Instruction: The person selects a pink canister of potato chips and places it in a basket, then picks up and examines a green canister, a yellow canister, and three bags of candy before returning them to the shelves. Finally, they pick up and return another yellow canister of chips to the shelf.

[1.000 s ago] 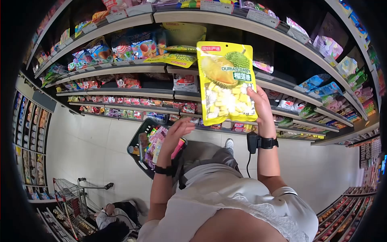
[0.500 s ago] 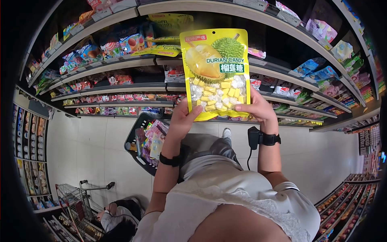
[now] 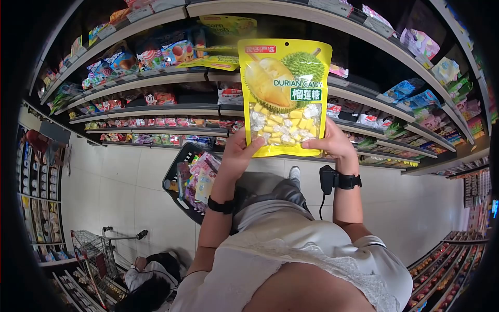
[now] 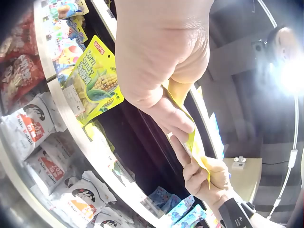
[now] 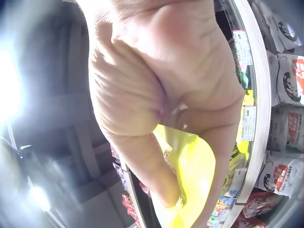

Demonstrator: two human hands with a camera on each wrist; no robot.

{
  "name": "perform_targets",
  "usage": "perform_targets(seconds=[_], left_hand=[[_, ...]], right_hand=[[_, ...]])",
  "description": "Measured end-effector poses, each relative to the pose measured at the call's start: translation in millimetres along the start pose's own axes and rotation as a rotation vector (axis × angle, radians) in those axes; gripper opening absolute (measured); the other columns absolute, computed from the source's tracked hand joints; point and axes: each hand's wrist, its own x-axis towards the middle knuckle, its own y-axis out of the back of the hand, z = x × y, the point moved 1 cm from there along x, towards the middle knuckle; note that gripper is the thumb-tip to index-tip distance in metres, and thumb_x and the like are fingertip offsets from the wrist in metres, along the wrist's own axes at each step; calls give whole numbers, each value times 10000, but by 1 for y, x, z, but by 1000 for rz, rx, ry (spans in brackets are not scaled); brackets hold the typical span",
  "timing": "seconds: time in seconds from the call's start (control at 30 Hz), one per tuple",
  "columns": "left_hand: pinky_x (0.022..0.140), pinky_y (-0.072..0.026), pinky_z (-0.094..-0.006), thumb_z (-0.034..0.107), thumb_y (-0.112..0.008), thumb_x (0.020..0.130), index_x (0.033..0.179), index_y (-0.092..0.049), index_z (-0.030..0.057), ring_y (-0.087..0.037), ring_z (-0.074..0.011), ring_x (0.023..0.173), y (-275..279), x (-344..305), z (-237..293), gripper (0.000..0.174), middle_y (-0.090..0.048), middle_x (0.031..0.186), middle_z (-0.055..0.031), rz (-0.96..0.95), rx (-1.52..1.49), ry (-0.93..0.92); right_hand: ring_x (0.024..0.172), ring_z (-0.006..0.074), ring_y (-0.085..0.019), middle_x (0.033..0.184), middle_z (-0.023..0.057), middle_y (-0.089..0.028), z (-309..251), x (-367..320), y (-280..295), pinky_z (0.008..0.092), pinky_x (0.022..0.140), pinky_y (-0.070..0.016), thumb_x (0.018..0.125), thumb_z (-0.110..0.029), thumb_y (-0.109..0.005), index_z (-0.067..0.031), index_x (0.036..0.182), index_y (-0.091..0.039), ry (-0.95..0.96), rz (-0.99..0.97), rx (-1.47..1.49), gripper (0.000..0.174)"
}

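Out in front of the long, pale-edged candy shelves (image 3: 249, 7), both hands are on one thing: a bright yellow, upright rectangular plastic bag of durian candy (image 3: 286, 78), fruit printed on top, a clear window of wrapped sweets below. Left hand (image 3: 239, 152) pinches the near left corner, thumb on the front; right hand (image 3: 338, 143) pinches the near right, thumb on the front as well. Fingers go round behind, hidden from the head view, but the wrist views catch them bent about the edges.

So who's nearer? Neither; it's contact on both sides! And here's the key line: the bag's long axis runs from near to far, hands at its bottom end, hanging-hole end out towards the shelves, so it reaches beyond and between them. Past it, to the left on a shelf, a glossy yellow plastic corn candy bag (image 4: 97, 78).

Down near and to the left, a dark plastic shopping basket (image 3: 189, 212) heaped with colourful packets, and the left hand is clearly closer to that; whether it stands or hangs, I can't tell.
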Motion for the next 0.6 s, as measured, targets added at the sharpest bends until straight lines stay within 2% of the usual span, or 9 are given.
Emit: perform_targets(seconds=[0.5,0.6], left_hand=[[911,-500,-259,64,-622,977,1235,-588,-12,-618,-80,1017,4,4,-15,271,-681,1139,-50,-8,-86,55],[919,-499,-263,66,-614,981,1252,-581,-13,-621,-87,1031,1,3,-10,283,-679,1151,-55,-22,-122,54]], right_hand=[[1163,127,-586,1321,65,-607,1,3,-2,308,1024,-464,738,78,-794,-6,1417,-449,-11,-26,-26,766],[1167,141,-595,1317,72,-613,2,5,-6,315,1028,-465,738,85,-789,-5,1417,-453,-22,-22,79,762]])
